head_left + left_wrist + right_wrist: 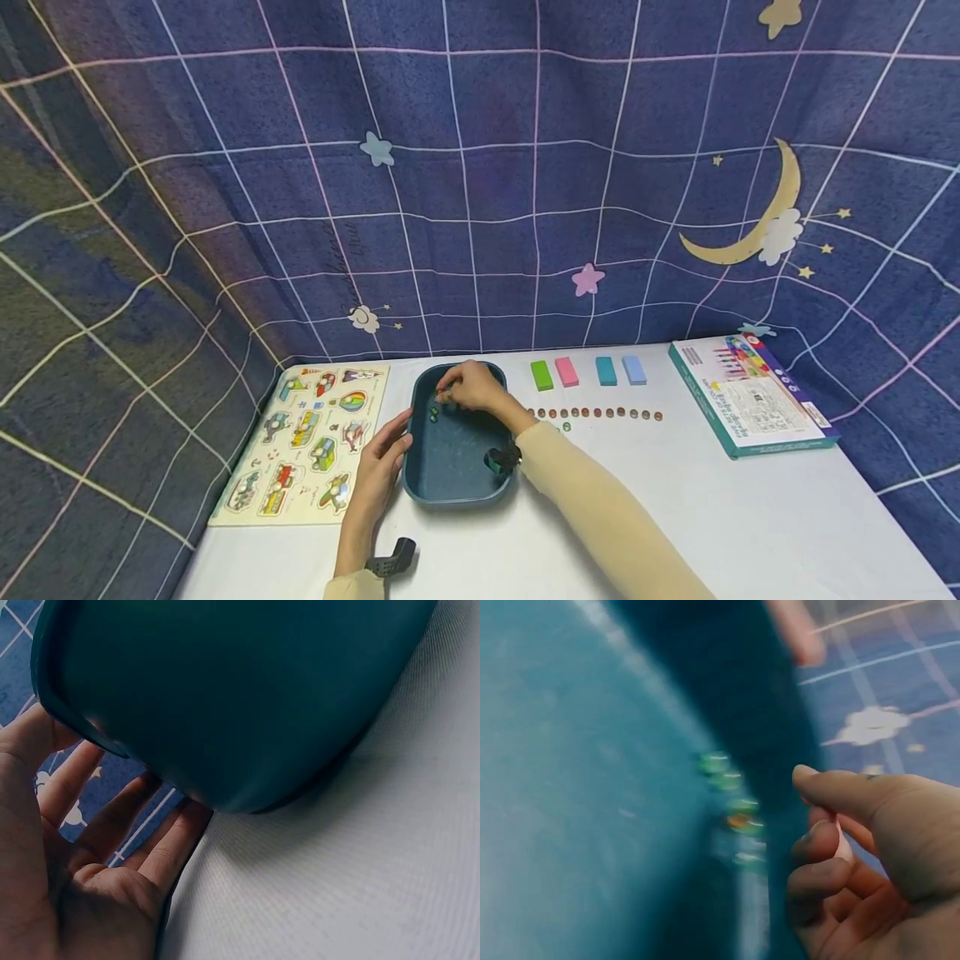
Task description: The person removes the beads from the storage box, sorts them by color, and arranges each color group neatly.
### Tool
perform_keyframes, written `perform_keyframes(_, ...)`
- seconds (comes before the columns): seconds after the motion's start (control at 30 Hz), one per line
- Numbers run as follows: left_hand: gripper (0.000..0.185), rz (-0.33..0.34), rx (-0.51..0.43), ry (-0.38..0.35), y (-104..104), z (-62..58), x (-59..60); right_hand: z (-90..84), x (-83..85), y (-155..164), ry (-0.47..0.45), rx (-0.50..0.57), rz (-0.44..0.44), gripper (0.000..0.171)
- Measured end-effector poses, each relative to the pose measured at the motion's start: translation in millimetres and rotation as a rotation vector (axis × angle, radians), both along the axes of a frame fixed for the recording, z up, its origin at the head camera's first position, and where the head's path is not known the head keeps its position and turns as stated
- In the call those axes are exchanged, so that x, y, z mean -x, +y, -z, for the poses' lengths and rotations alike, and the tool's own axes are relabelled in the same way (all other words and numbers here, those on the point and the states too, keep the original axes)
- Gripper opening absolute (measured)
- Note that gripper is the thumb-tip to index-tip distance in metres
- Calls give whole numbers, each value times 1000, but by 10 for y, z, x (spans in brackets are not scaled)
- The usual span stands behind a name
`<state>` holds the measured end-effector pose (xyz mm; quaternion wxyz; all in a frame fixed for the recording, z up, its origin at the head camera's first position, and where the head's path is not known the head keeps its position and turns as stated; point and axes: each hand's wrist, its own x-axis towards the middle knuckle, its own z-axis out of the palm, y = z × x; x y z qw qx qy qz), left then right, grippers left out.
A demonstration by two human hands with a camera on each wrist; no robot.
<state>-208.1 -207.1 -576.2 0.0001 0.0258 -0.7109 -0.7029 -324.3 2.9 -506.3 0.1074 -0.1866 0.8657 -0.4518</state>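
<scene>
Over on the far left lies a wooden vehicle puzzle board [303,442], untouched. Just beside it my left hand [381,467] rests against the near-left wall of the dark teal tray [450,492]; from the left wrist view the fingers [112,817] are straight and relaxed under the tray's rim, bracing it rather than clutching it. Inside the tray, toward its far end, a few small green beads [731,802] sit close together, one with an orange tint. My right hand [468,387] is over them, thumb and fingertips [821,847] curled together as if pinching, but I cannot tell whether a bead is between them. Further right, a row of small brownish beads [596,412] lines the white table [750,517], with four colored blocks [585,372] behind and a boxed set [750,404] at the edge. I judge the risk to be a bead slipping from a shallow pinch and rolling, or my left hand nudging the tray and scattering the beads.
</scene>
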Motion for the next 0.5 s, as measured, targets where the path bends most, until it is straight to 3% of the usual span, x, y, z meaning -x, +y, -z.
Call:
perform_keyframes(0.1,49,-6,8,2,0,12,-5,-151,-13,240,2,74,-6,20)
perform_keyframes(0.23,49,-17,22,-1,-1,18,-19,-240,-82,729,15,110,66,20)
perform_keyframes(0.5,48,-27,42,-14,14,-5,-12,-17,-372,2032,110,75,273,25)
